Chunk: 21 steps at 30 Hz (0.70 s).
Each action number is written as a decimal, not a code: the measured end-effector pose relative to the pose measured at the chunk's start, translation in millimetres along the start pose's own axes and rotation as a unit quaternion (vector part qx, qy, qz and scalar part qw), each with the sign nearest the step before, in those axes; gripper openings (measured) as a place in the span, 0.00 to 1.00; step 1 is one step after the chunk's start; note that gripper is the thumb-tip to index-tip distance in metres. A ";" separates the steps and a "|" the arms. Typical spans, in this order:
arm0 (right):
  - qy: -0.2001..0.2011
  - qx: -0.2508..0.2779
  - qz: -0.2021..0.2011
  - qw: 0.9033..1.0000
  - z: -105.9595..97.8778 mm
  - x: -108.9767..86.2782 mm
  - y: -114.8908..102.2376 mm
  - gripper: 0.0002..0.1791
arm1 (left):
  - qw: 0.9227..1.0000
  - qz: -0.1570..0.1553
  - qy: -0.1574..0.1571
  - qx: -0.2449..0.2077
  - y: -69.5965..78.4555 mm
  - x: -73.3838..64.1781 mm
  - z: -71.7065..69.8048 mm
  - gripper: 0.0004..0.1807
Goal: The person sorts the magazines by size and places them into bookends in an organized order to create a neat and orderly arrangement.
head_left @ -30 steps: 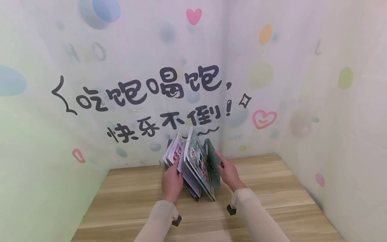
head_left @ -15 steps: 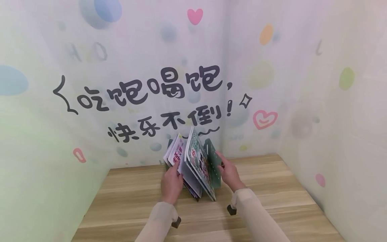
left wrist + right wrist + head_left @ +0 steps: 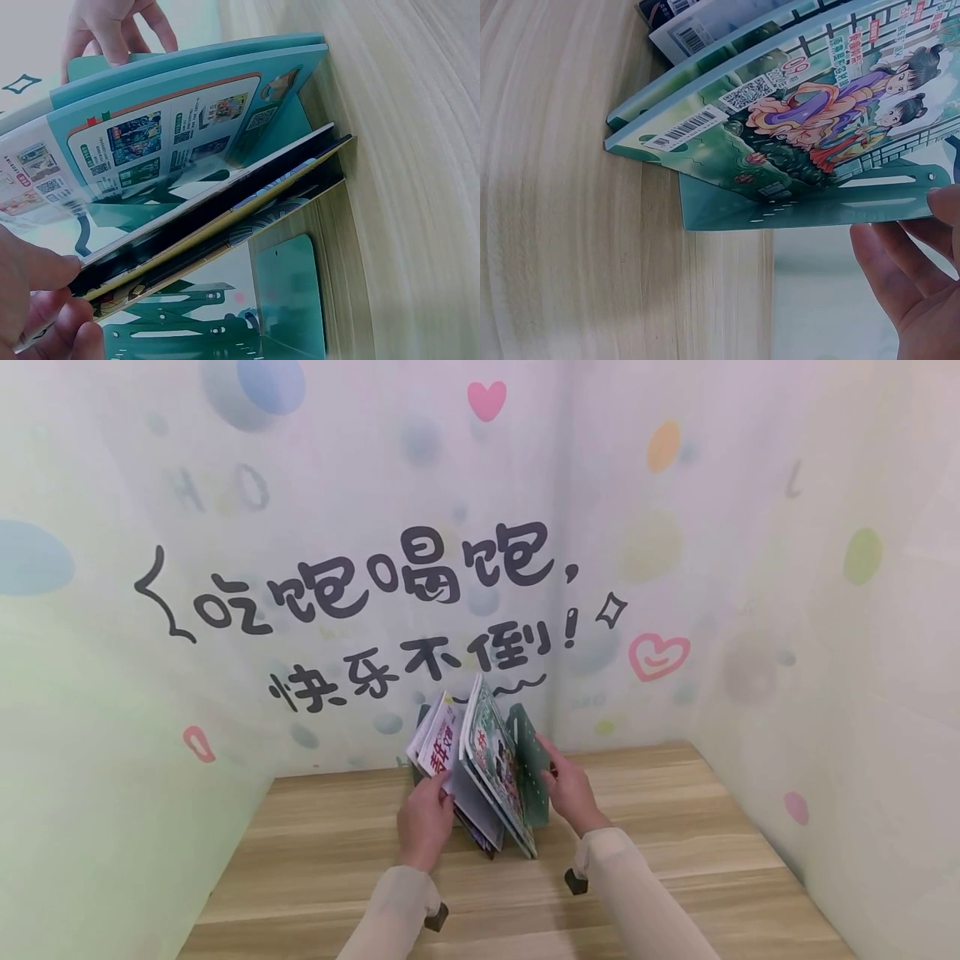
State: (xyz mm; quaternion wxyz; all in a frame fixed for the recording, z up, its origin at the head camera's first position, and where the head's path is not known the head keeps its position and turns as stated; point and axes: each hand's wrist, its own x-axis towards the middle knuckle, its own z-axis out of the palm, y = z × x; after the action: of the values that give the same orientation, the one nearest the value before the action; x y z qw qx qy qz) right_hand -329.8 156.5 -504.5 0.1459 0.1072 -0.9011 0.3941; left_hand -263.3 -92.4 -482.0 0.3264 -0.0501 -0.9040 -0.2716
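Observation:
My left hand (image 3: 426,822) pinches the near edges of several thin books (image 3: 441,750), thumb on one side and fingers on the other. Those books lean left in a green metal bookend rack (image 3: 534,781). Two green-edged magazines (image 3: 497,768) stand to their right, with a gap between the two groups. In the right wrist view the front magazine (image 3: 780,127) shows two drawn figures and a barcode. My right hand (image 3: 573,793) grips the rack's right end plate (image 3: 802,210) between thumb and fingers. The rack's slotted middle part (image 3: 180,322) shows beneath the books in the left wrist view.
The rack stands on a wood-grain table (image 3: 337,843) near its back edge. Behind it rises a pale curtain wall (image 3: 585,485) printed with dark characters, hearts and dots. Similar walls flank the table on both sides.
My left fingers have slid slightly down and nearer along the books, uncovering more of the red print on a cover. My right hand stays on the end plate.

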 end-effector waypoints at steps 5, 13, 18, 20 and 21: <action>-0.002 0.003 0.003 1.000 0.4 0.1 0.9 0.37 | 1.000 -0.003 -0.002 -0.005 -1.1 -1.1 0.3 0.15; 0.008 0.002 0.001 1.000 3.1 -0.5 1.1 0.37 | 1.000 -0.001 -0.001 -0.014 -4.7 -5.8 1.5 0.10; 0.021 0.001 -0.006 1.000 3.2 -1.8 -0.3 0.37 | 1.000 0.005 0.007 -0.017 -6.6 -7.3 1.5 0.09; 0.023 0.003 -0.007 1.000 2.9 -2.3 -0.7 0.37 | 1.000 0.013 0.011 -0.017 -7.6 -8.1 1.3 0.09; 0.024 0.006 -0.008 1.000 2.6 -2.6 -0.9 0.37 | 1.000 0.016 0.012 -0.015 -8.2 -8.8 1.4 0.09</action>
State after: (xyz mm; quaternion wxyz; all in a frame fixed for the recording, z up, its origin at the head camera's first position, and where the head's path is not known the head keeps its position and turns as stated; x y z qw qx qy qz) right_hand -327.6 154.1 -506.4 0.1695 0.1055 -0.8942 0.4006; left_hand -259.4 -97.8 -492.1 0.3405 -0.0666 -0.8951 -0.2800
